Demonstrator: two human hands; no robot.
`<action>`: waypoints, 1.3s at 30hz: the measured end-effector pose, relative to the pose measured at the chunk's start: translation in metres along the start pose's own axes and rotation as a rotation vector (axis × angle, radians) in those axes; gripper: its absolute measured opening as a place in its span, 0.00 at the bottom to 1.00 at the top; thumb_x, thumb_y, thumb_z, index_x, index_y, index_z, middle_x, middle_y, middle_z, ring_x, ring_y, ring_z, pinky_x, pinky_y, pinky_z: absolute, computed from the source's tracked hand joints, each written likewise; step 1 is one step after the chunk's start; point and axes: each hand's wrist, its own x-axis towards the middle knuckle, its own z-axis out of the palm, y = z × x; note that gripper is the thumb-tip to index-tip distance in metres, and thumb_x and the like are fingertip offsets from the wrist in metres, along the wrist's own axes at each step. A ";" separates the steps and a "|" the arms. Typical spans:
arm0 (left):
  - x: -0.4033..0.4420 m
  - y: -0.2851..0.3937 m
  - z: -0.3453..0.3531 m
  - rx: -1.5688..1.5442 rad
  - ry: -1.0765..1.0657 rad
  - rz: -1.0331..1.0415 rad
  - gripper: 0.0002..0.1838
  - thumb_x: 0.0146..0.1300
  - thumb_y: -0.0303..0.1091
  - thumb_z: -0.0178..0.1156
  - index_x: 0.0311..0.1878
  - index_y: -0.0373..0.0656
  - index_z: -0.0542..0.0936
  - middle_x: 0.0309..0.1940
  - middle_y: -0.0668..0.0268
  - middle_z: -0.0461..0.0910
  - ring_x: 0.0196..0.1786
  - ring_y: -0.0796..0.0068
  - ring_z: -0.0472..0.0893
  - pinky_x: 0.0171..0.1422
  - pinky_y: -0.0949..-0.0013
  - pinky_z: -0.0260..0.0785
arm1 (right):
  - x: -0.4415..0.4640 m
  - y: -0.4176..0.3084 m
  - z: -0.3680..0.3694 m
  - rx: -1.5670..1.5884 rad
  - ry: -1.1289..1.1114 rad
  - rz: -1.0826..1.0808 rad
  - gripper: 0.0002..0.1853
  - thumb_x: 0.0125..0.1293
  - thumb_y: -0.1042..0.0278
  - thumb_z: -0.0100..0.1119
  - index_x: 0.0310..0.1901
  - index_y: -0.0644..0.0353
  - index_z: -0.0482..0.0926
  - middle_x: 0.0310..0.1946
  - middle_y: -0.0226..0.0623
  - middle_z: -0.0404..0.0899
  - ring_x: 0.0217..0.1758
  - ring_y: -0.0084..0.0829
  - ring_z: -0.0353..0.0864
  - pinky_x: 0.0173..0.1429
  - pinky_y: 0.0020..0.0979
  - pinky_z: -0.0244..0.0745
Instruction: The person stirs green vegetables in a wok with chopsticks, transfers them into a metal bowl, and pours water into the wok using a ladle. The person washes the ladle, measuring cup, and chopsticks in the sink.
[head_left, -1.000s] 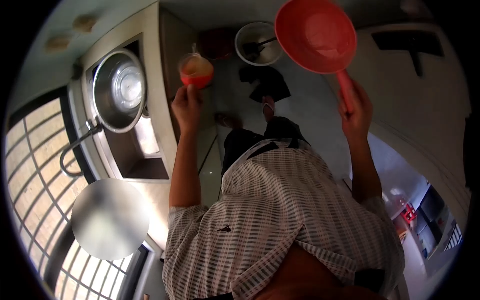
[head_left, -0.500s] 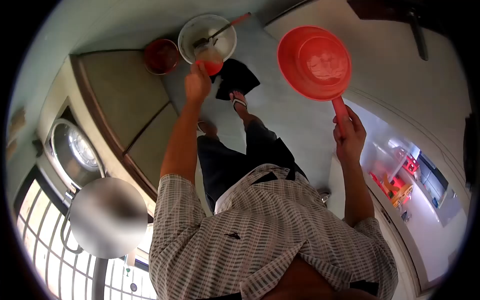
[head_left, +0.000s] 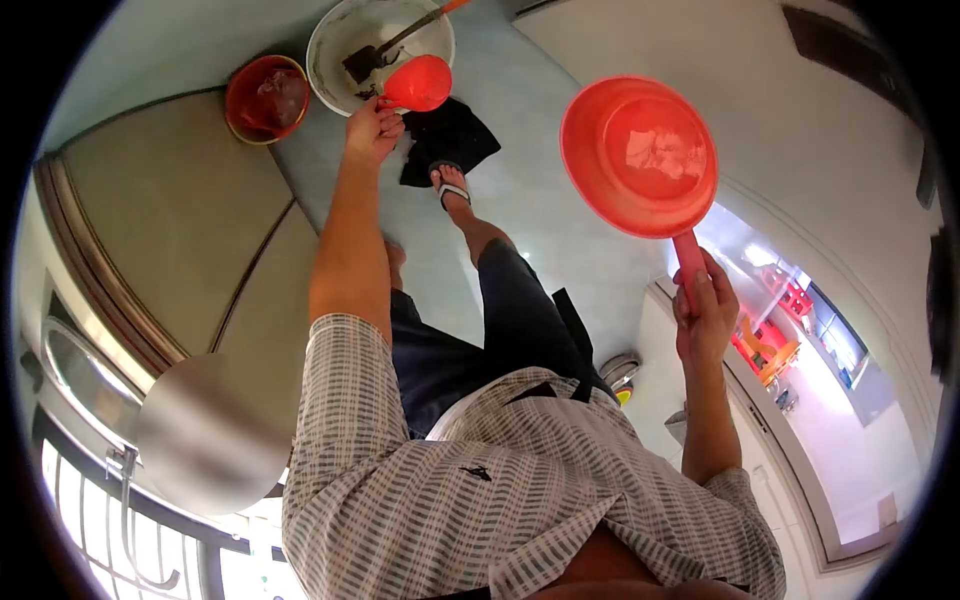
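Note:
My left hand (head_left: 373,132) is closed on the handle of a small red cup-like scoop (head_left: 422,83), held over the right edge of a white basin (head_left: 330,75). Inside that basin lies a dark-bladed tool with an orange handle end (head_left: 455,5). My right hand (head_left: 706,306) grips the handle of a larger red dipper (head_left: 640,157), whose round bowl faces me, with a shiny patch at its bottom. What the scoop contains is not clear.
Left of the basin stands a red bucket (head_left: 267,98) with something reddish in it. A black cloth (head_left: 452,140) lies on the floor by my sandalled foot. Cabinets (head_left: 180,215) line the left side, with a sink (head_left: 90,370) and tap (head_left: 128,500). A doorway is at right.
My view has turned from the sink toward the floor. The small scoop has moved from beside the cabinet to over the basin and now looks tipped. The larger dipper remains held up at the right.

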 end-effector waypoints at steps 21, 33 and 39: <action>-0.053 0.005 0.018 0.017 -0.231 0.008 0.13 0.74 0.35 0.48 0.32 0.43 0.73 0.19 0.66 0.70 0.17 0.67 0.69 0.22 0.64 0.62 | -0.021 -0.037 0.019 0.004 -0.098 -0.081 0.22 0.74 0.68 0.58 0.63 0.73 0.72 0.34 0.43 0.80 0.16 0.15 0.62 0.18 0.19 0.54; -0.305 -0.012 0.019 1.137 0.405 1.105 0.12 0.75 0.35 0.54 0.37 0.35 0.77 0.27 0.51 0.79 0.33 0.51 0.78 0.39 0.55 0.70 | -0.027 -0.084 0.041 0.190 -0.397 -0.023 0.22 0.75 0.65 0.54 0.63 0.73 0.71 0.36 0.43 0.78 0.20 0.19 0.65 0.21 0.20 0.57; -0.487 -0.018 0.001 0.844 0.603 1.227 0.11 0.76 0.31 0.53 0.37 0.36 0.78 0.24 0.64 0.78 0.26 0.74 0.76 0.34 0.70 0.69 | -0.055 -0.113 0.091 0.114 -0.654 -0.039 0.23 0.75 0.64 0.54 0.64 0.72 0.71 0.37 0.42 0.78 0.22 0.19 0.67 0.21 0.21 0.59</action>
